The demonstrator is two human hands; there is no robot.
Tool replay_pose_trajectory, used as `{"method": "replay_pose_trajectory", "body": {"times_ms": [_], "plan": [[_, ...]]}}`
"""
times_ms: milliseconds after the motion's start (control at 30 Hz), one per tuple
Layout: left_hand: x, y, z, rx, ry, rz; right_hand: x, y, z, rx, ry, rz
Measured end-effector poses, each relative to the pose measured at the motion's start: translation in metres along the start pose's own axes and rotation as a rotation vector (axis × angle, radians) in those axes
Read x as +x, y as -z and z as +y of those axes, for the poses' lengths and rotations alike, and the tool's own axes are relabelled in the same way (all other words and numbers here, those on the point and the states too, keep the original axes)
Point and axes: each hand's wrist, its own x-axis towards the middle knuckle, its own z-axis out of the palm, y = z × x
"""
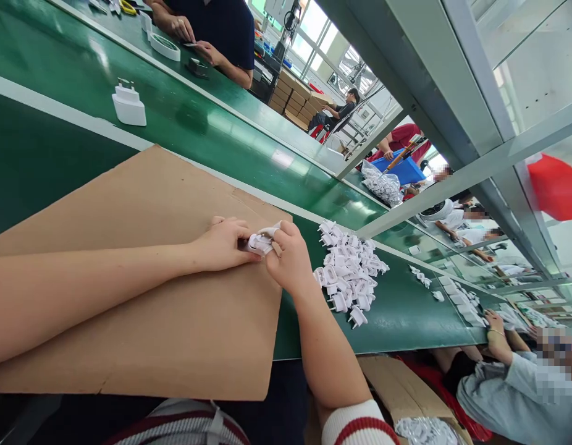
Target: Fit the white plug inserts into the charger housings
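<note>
A small white plastic plug housing (262, 241) is gripped between my two hands, above the cardboard sheet (175, 321). My left hand (223, 244) pinches its left side with thumb and fingers. From the right, my right hand (290, 256) curls its fingers over the other end. Fingers cover much of the part, so its inner detail is hidden. Just right of my right hand lies a loose pile of white plug housings (348, 266) on the green table.
A white two-pin adapter (129, 106) stands on the green conveyor belt (197, 133) beyond the cardboard. Across it, a person (216, 37) handles a small piece near a tape roll (164, 47). A metal frame post (383, 219) rises at right. More workers sit along the line.
</note>
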Motion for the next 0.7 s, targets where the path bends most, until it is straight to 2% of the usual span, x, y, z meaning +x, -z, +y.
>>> {"method": "replay_pose_trajectory", "body": {"times_ms": [100,167,367,533,700], "plan": [[0.000,0.001,0.002,-0.009,0.006,-0.016,-0.004,-0.004,0.005,0.113,-0.010,0.106],[0.000,0.001,0.003,-0.016,0.015,-0.026,-0.005,-0.005,0.006,0.144,0.010,0.128],[0.000,-0.001,0.000,-0.033,0.022,-0.015,-0.002,-0.004,0.005,0.066,0.057,0.046],[0.000,0.000,0.001,-0.035,0.020,-0.001,0.007,0.002,-0.002,-0.105,-0.016,0.004],[0.000,-0.001,0.003,-0.030,0.042,0.012,0.012,0.003,-0.001,-0.091,-0.072,-0.040]]}}
